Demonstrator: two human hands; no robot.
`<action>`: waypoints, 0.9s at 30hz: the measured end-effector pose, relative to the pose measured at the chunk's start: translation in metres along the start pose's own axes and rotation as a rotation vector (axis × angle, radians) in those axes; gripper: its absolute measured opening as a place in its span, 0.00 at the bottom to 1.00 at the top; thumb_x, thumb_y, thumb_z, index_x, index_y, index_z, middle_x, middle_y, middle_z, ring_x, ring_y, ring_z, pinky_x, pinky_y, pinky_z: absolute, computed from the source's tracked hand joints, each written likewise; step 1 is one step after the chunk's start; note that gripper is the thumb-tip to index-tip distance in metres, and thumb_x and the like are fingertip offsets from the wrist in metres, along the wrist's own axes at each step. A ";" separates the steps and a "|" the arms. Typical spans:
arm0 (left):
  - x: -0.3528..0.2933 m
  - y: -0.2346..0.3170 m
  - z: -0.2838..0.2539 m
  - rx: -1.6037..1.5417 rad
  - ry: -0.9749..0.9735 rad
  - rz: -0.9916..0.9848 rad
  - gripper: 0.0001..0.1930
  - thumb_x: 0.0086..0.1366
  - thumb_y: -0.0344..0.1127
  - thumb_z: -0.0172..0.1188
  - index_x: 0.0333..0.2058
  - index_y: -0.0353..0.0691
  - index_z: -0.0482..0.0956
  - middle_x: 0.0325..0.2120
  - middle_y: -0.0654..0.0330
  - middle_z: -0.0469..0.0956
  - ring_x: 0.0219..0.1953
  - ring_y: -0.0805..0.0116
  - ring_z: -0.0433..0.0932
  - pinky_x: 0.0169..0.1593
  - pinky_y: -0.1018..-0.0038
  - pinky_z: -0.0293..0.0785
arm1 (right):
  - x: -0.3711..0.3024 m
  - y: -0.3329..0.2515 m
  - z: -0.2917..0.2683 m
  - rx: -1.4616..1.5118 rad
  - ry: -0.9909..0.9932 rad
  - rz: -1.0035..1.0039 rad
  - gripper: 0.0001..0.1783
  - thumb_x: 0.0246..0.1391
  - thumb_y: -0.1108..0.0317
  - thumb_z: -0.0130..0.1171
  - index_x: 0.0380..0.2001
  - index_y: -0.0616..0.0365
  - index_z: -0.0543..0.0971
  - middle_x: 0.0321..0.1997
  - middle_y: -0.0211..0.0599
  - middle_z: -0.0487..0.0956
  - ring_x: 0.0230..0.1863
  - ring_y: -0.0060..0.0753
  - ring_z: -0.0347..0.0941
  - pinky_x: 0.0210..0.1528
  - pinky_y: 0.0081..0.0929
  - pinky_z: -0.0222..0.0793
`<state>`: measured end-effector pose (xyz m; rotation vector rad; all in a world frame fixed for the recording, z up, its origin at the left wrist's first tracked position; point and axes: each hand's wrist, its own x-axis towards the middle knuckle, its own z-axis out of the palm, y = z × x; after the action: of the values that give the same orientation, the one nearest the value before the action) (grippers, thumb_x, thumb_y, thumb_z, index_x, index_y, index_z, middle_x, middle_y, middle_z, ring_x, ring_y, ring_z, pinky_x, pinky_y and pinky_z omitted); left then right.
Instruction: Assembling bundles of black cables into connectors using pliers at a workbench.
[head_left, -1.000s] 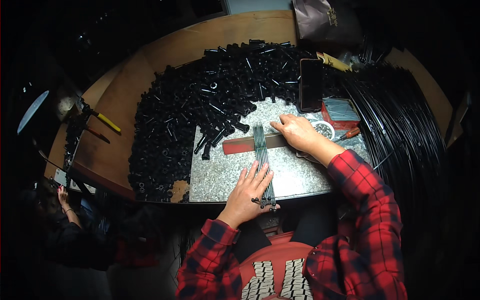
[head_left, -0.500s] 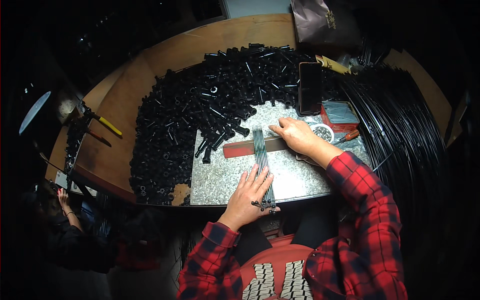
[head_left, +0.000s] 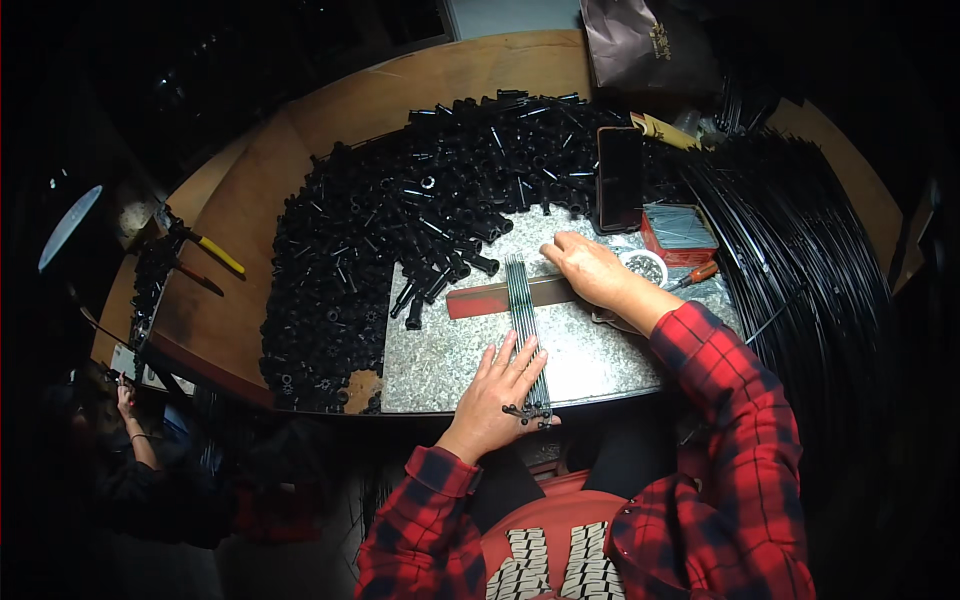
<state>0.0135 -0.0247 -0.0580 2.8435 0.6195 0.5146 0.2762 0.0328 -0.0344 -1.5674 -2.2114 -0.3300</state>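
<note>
Head view: left fingers (head_left: 502, 362), outstretched, pin slim, dark, knobbed rods (head_left: 520, 288); right fingers' (head_left: 562, 255) hold unclear.

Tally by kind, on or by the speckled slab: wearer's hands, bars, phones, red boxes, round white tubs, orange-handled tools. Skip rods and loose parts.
Hands: 2 (left hand, right hand)
Red-ended bar: 1
Dark phone: 1
Red box: 1
White tub: 1
Orange-handled tool: 1
Total: 7
</note>
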 end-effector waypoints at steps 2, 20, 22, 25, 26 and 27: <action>0.000 0.001 -0.001 0.002 0.001 -0.001 0.45 0.46 0.60 0.67 0.58 0.36 0.66 0.62 0.51 0.59 0.66 0.45 0.52 0.65 0.49 0.50 | 0.002 0.004 0.001 0.023 0.014 0.019 0.10 0.50 0.71 0.48 0.34 0.61 0.76 0.34 0.45 0.72 0.42 0.45 0.72 0.42 0.36 0.71; -0.001 -0.006 0.003 0.017 -0.022 0.016 0.46 0.49 0.66 0.61 0.58 0.36 0.65 0.63 0.49 0.58 0.66 0.43 0.50 0.66 0.50 0.47 | 0.012 0.008 0.007 0.101 0.093 -0.084 0.07 0.48 0.69 0.51 0.25 0.60 0.76 0.31 0.43 0.72 0.38 0.45 0.71 0.39 0.38 0.68; -0.001 -0.005 0.002 0.016 -0.019 0.016 0.46 0.49 0.65 0.61 0.58 0.36 0.65 0.63 0.49 0.58 0.66 0.42 0.50 0.66 0.50 0.47 | 0.013 0.008 0.009 0.120 0.092 -0.072 0.07 0.48 0.69 0.51 0.25 0.60 0.76 0.31 0.43 0.72 0.38 0.45 0.71 0.38 0.39 0.68; -0.001 -0.004 0.000 0.005 -0.032 -0.003 0.45 0.50 0.65 0.61 0.58 0.36 0.65 0.63 0.49 0.58 0.66 0.43 0.50 0.66 0.49 0.47 | 0.016 0.005 0.006 0.149 0.069 -0.092 0.07 0.48 0.68 0.51 0.26 0.60 0.76 0.32 0.43 0.72 0.38 0.46 0.71 0.39 0.39 0.68; 0.000 -0.003 -0.001 -0.007 -0.029 -0.001 0.45 0.50 0.65 0.62 0.58 0.37 0.65 0.63 0.49 0.58 0.66 0.43 0.50 0.66 0.49 0.47 | 0.018 0.004 0.006 0.148 0.070 -0.093 0.07 0.48 0.68 0.51 0.26 0.60 0.76 0.32 0.43 0.72 0.38 0.46 0.71 0.39 0.39 0.68; -0.001 -0.003 -0.002 -0.020 -0.028 -0.001 0.45 0.49 0.64 0.62 0.58 0.37 0.65 0.63 0.49 0.58 0.66 0.43 0.50 0.66 0.49 0.47 | 0.019 0.002 0.006 0.129 0.054 -0.076 0.07 0.49 0.69 0.50 0.26 0.60 0.76 0.32 0.43 0.72 0.39 0.46 0.71 0.39 0.39 0.68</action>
<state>0.0113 -0.0222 -0.0570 2.8267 0.6073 0.4777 0.2713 0.0520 -0.0312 -1.3941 -2.2081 -0.2430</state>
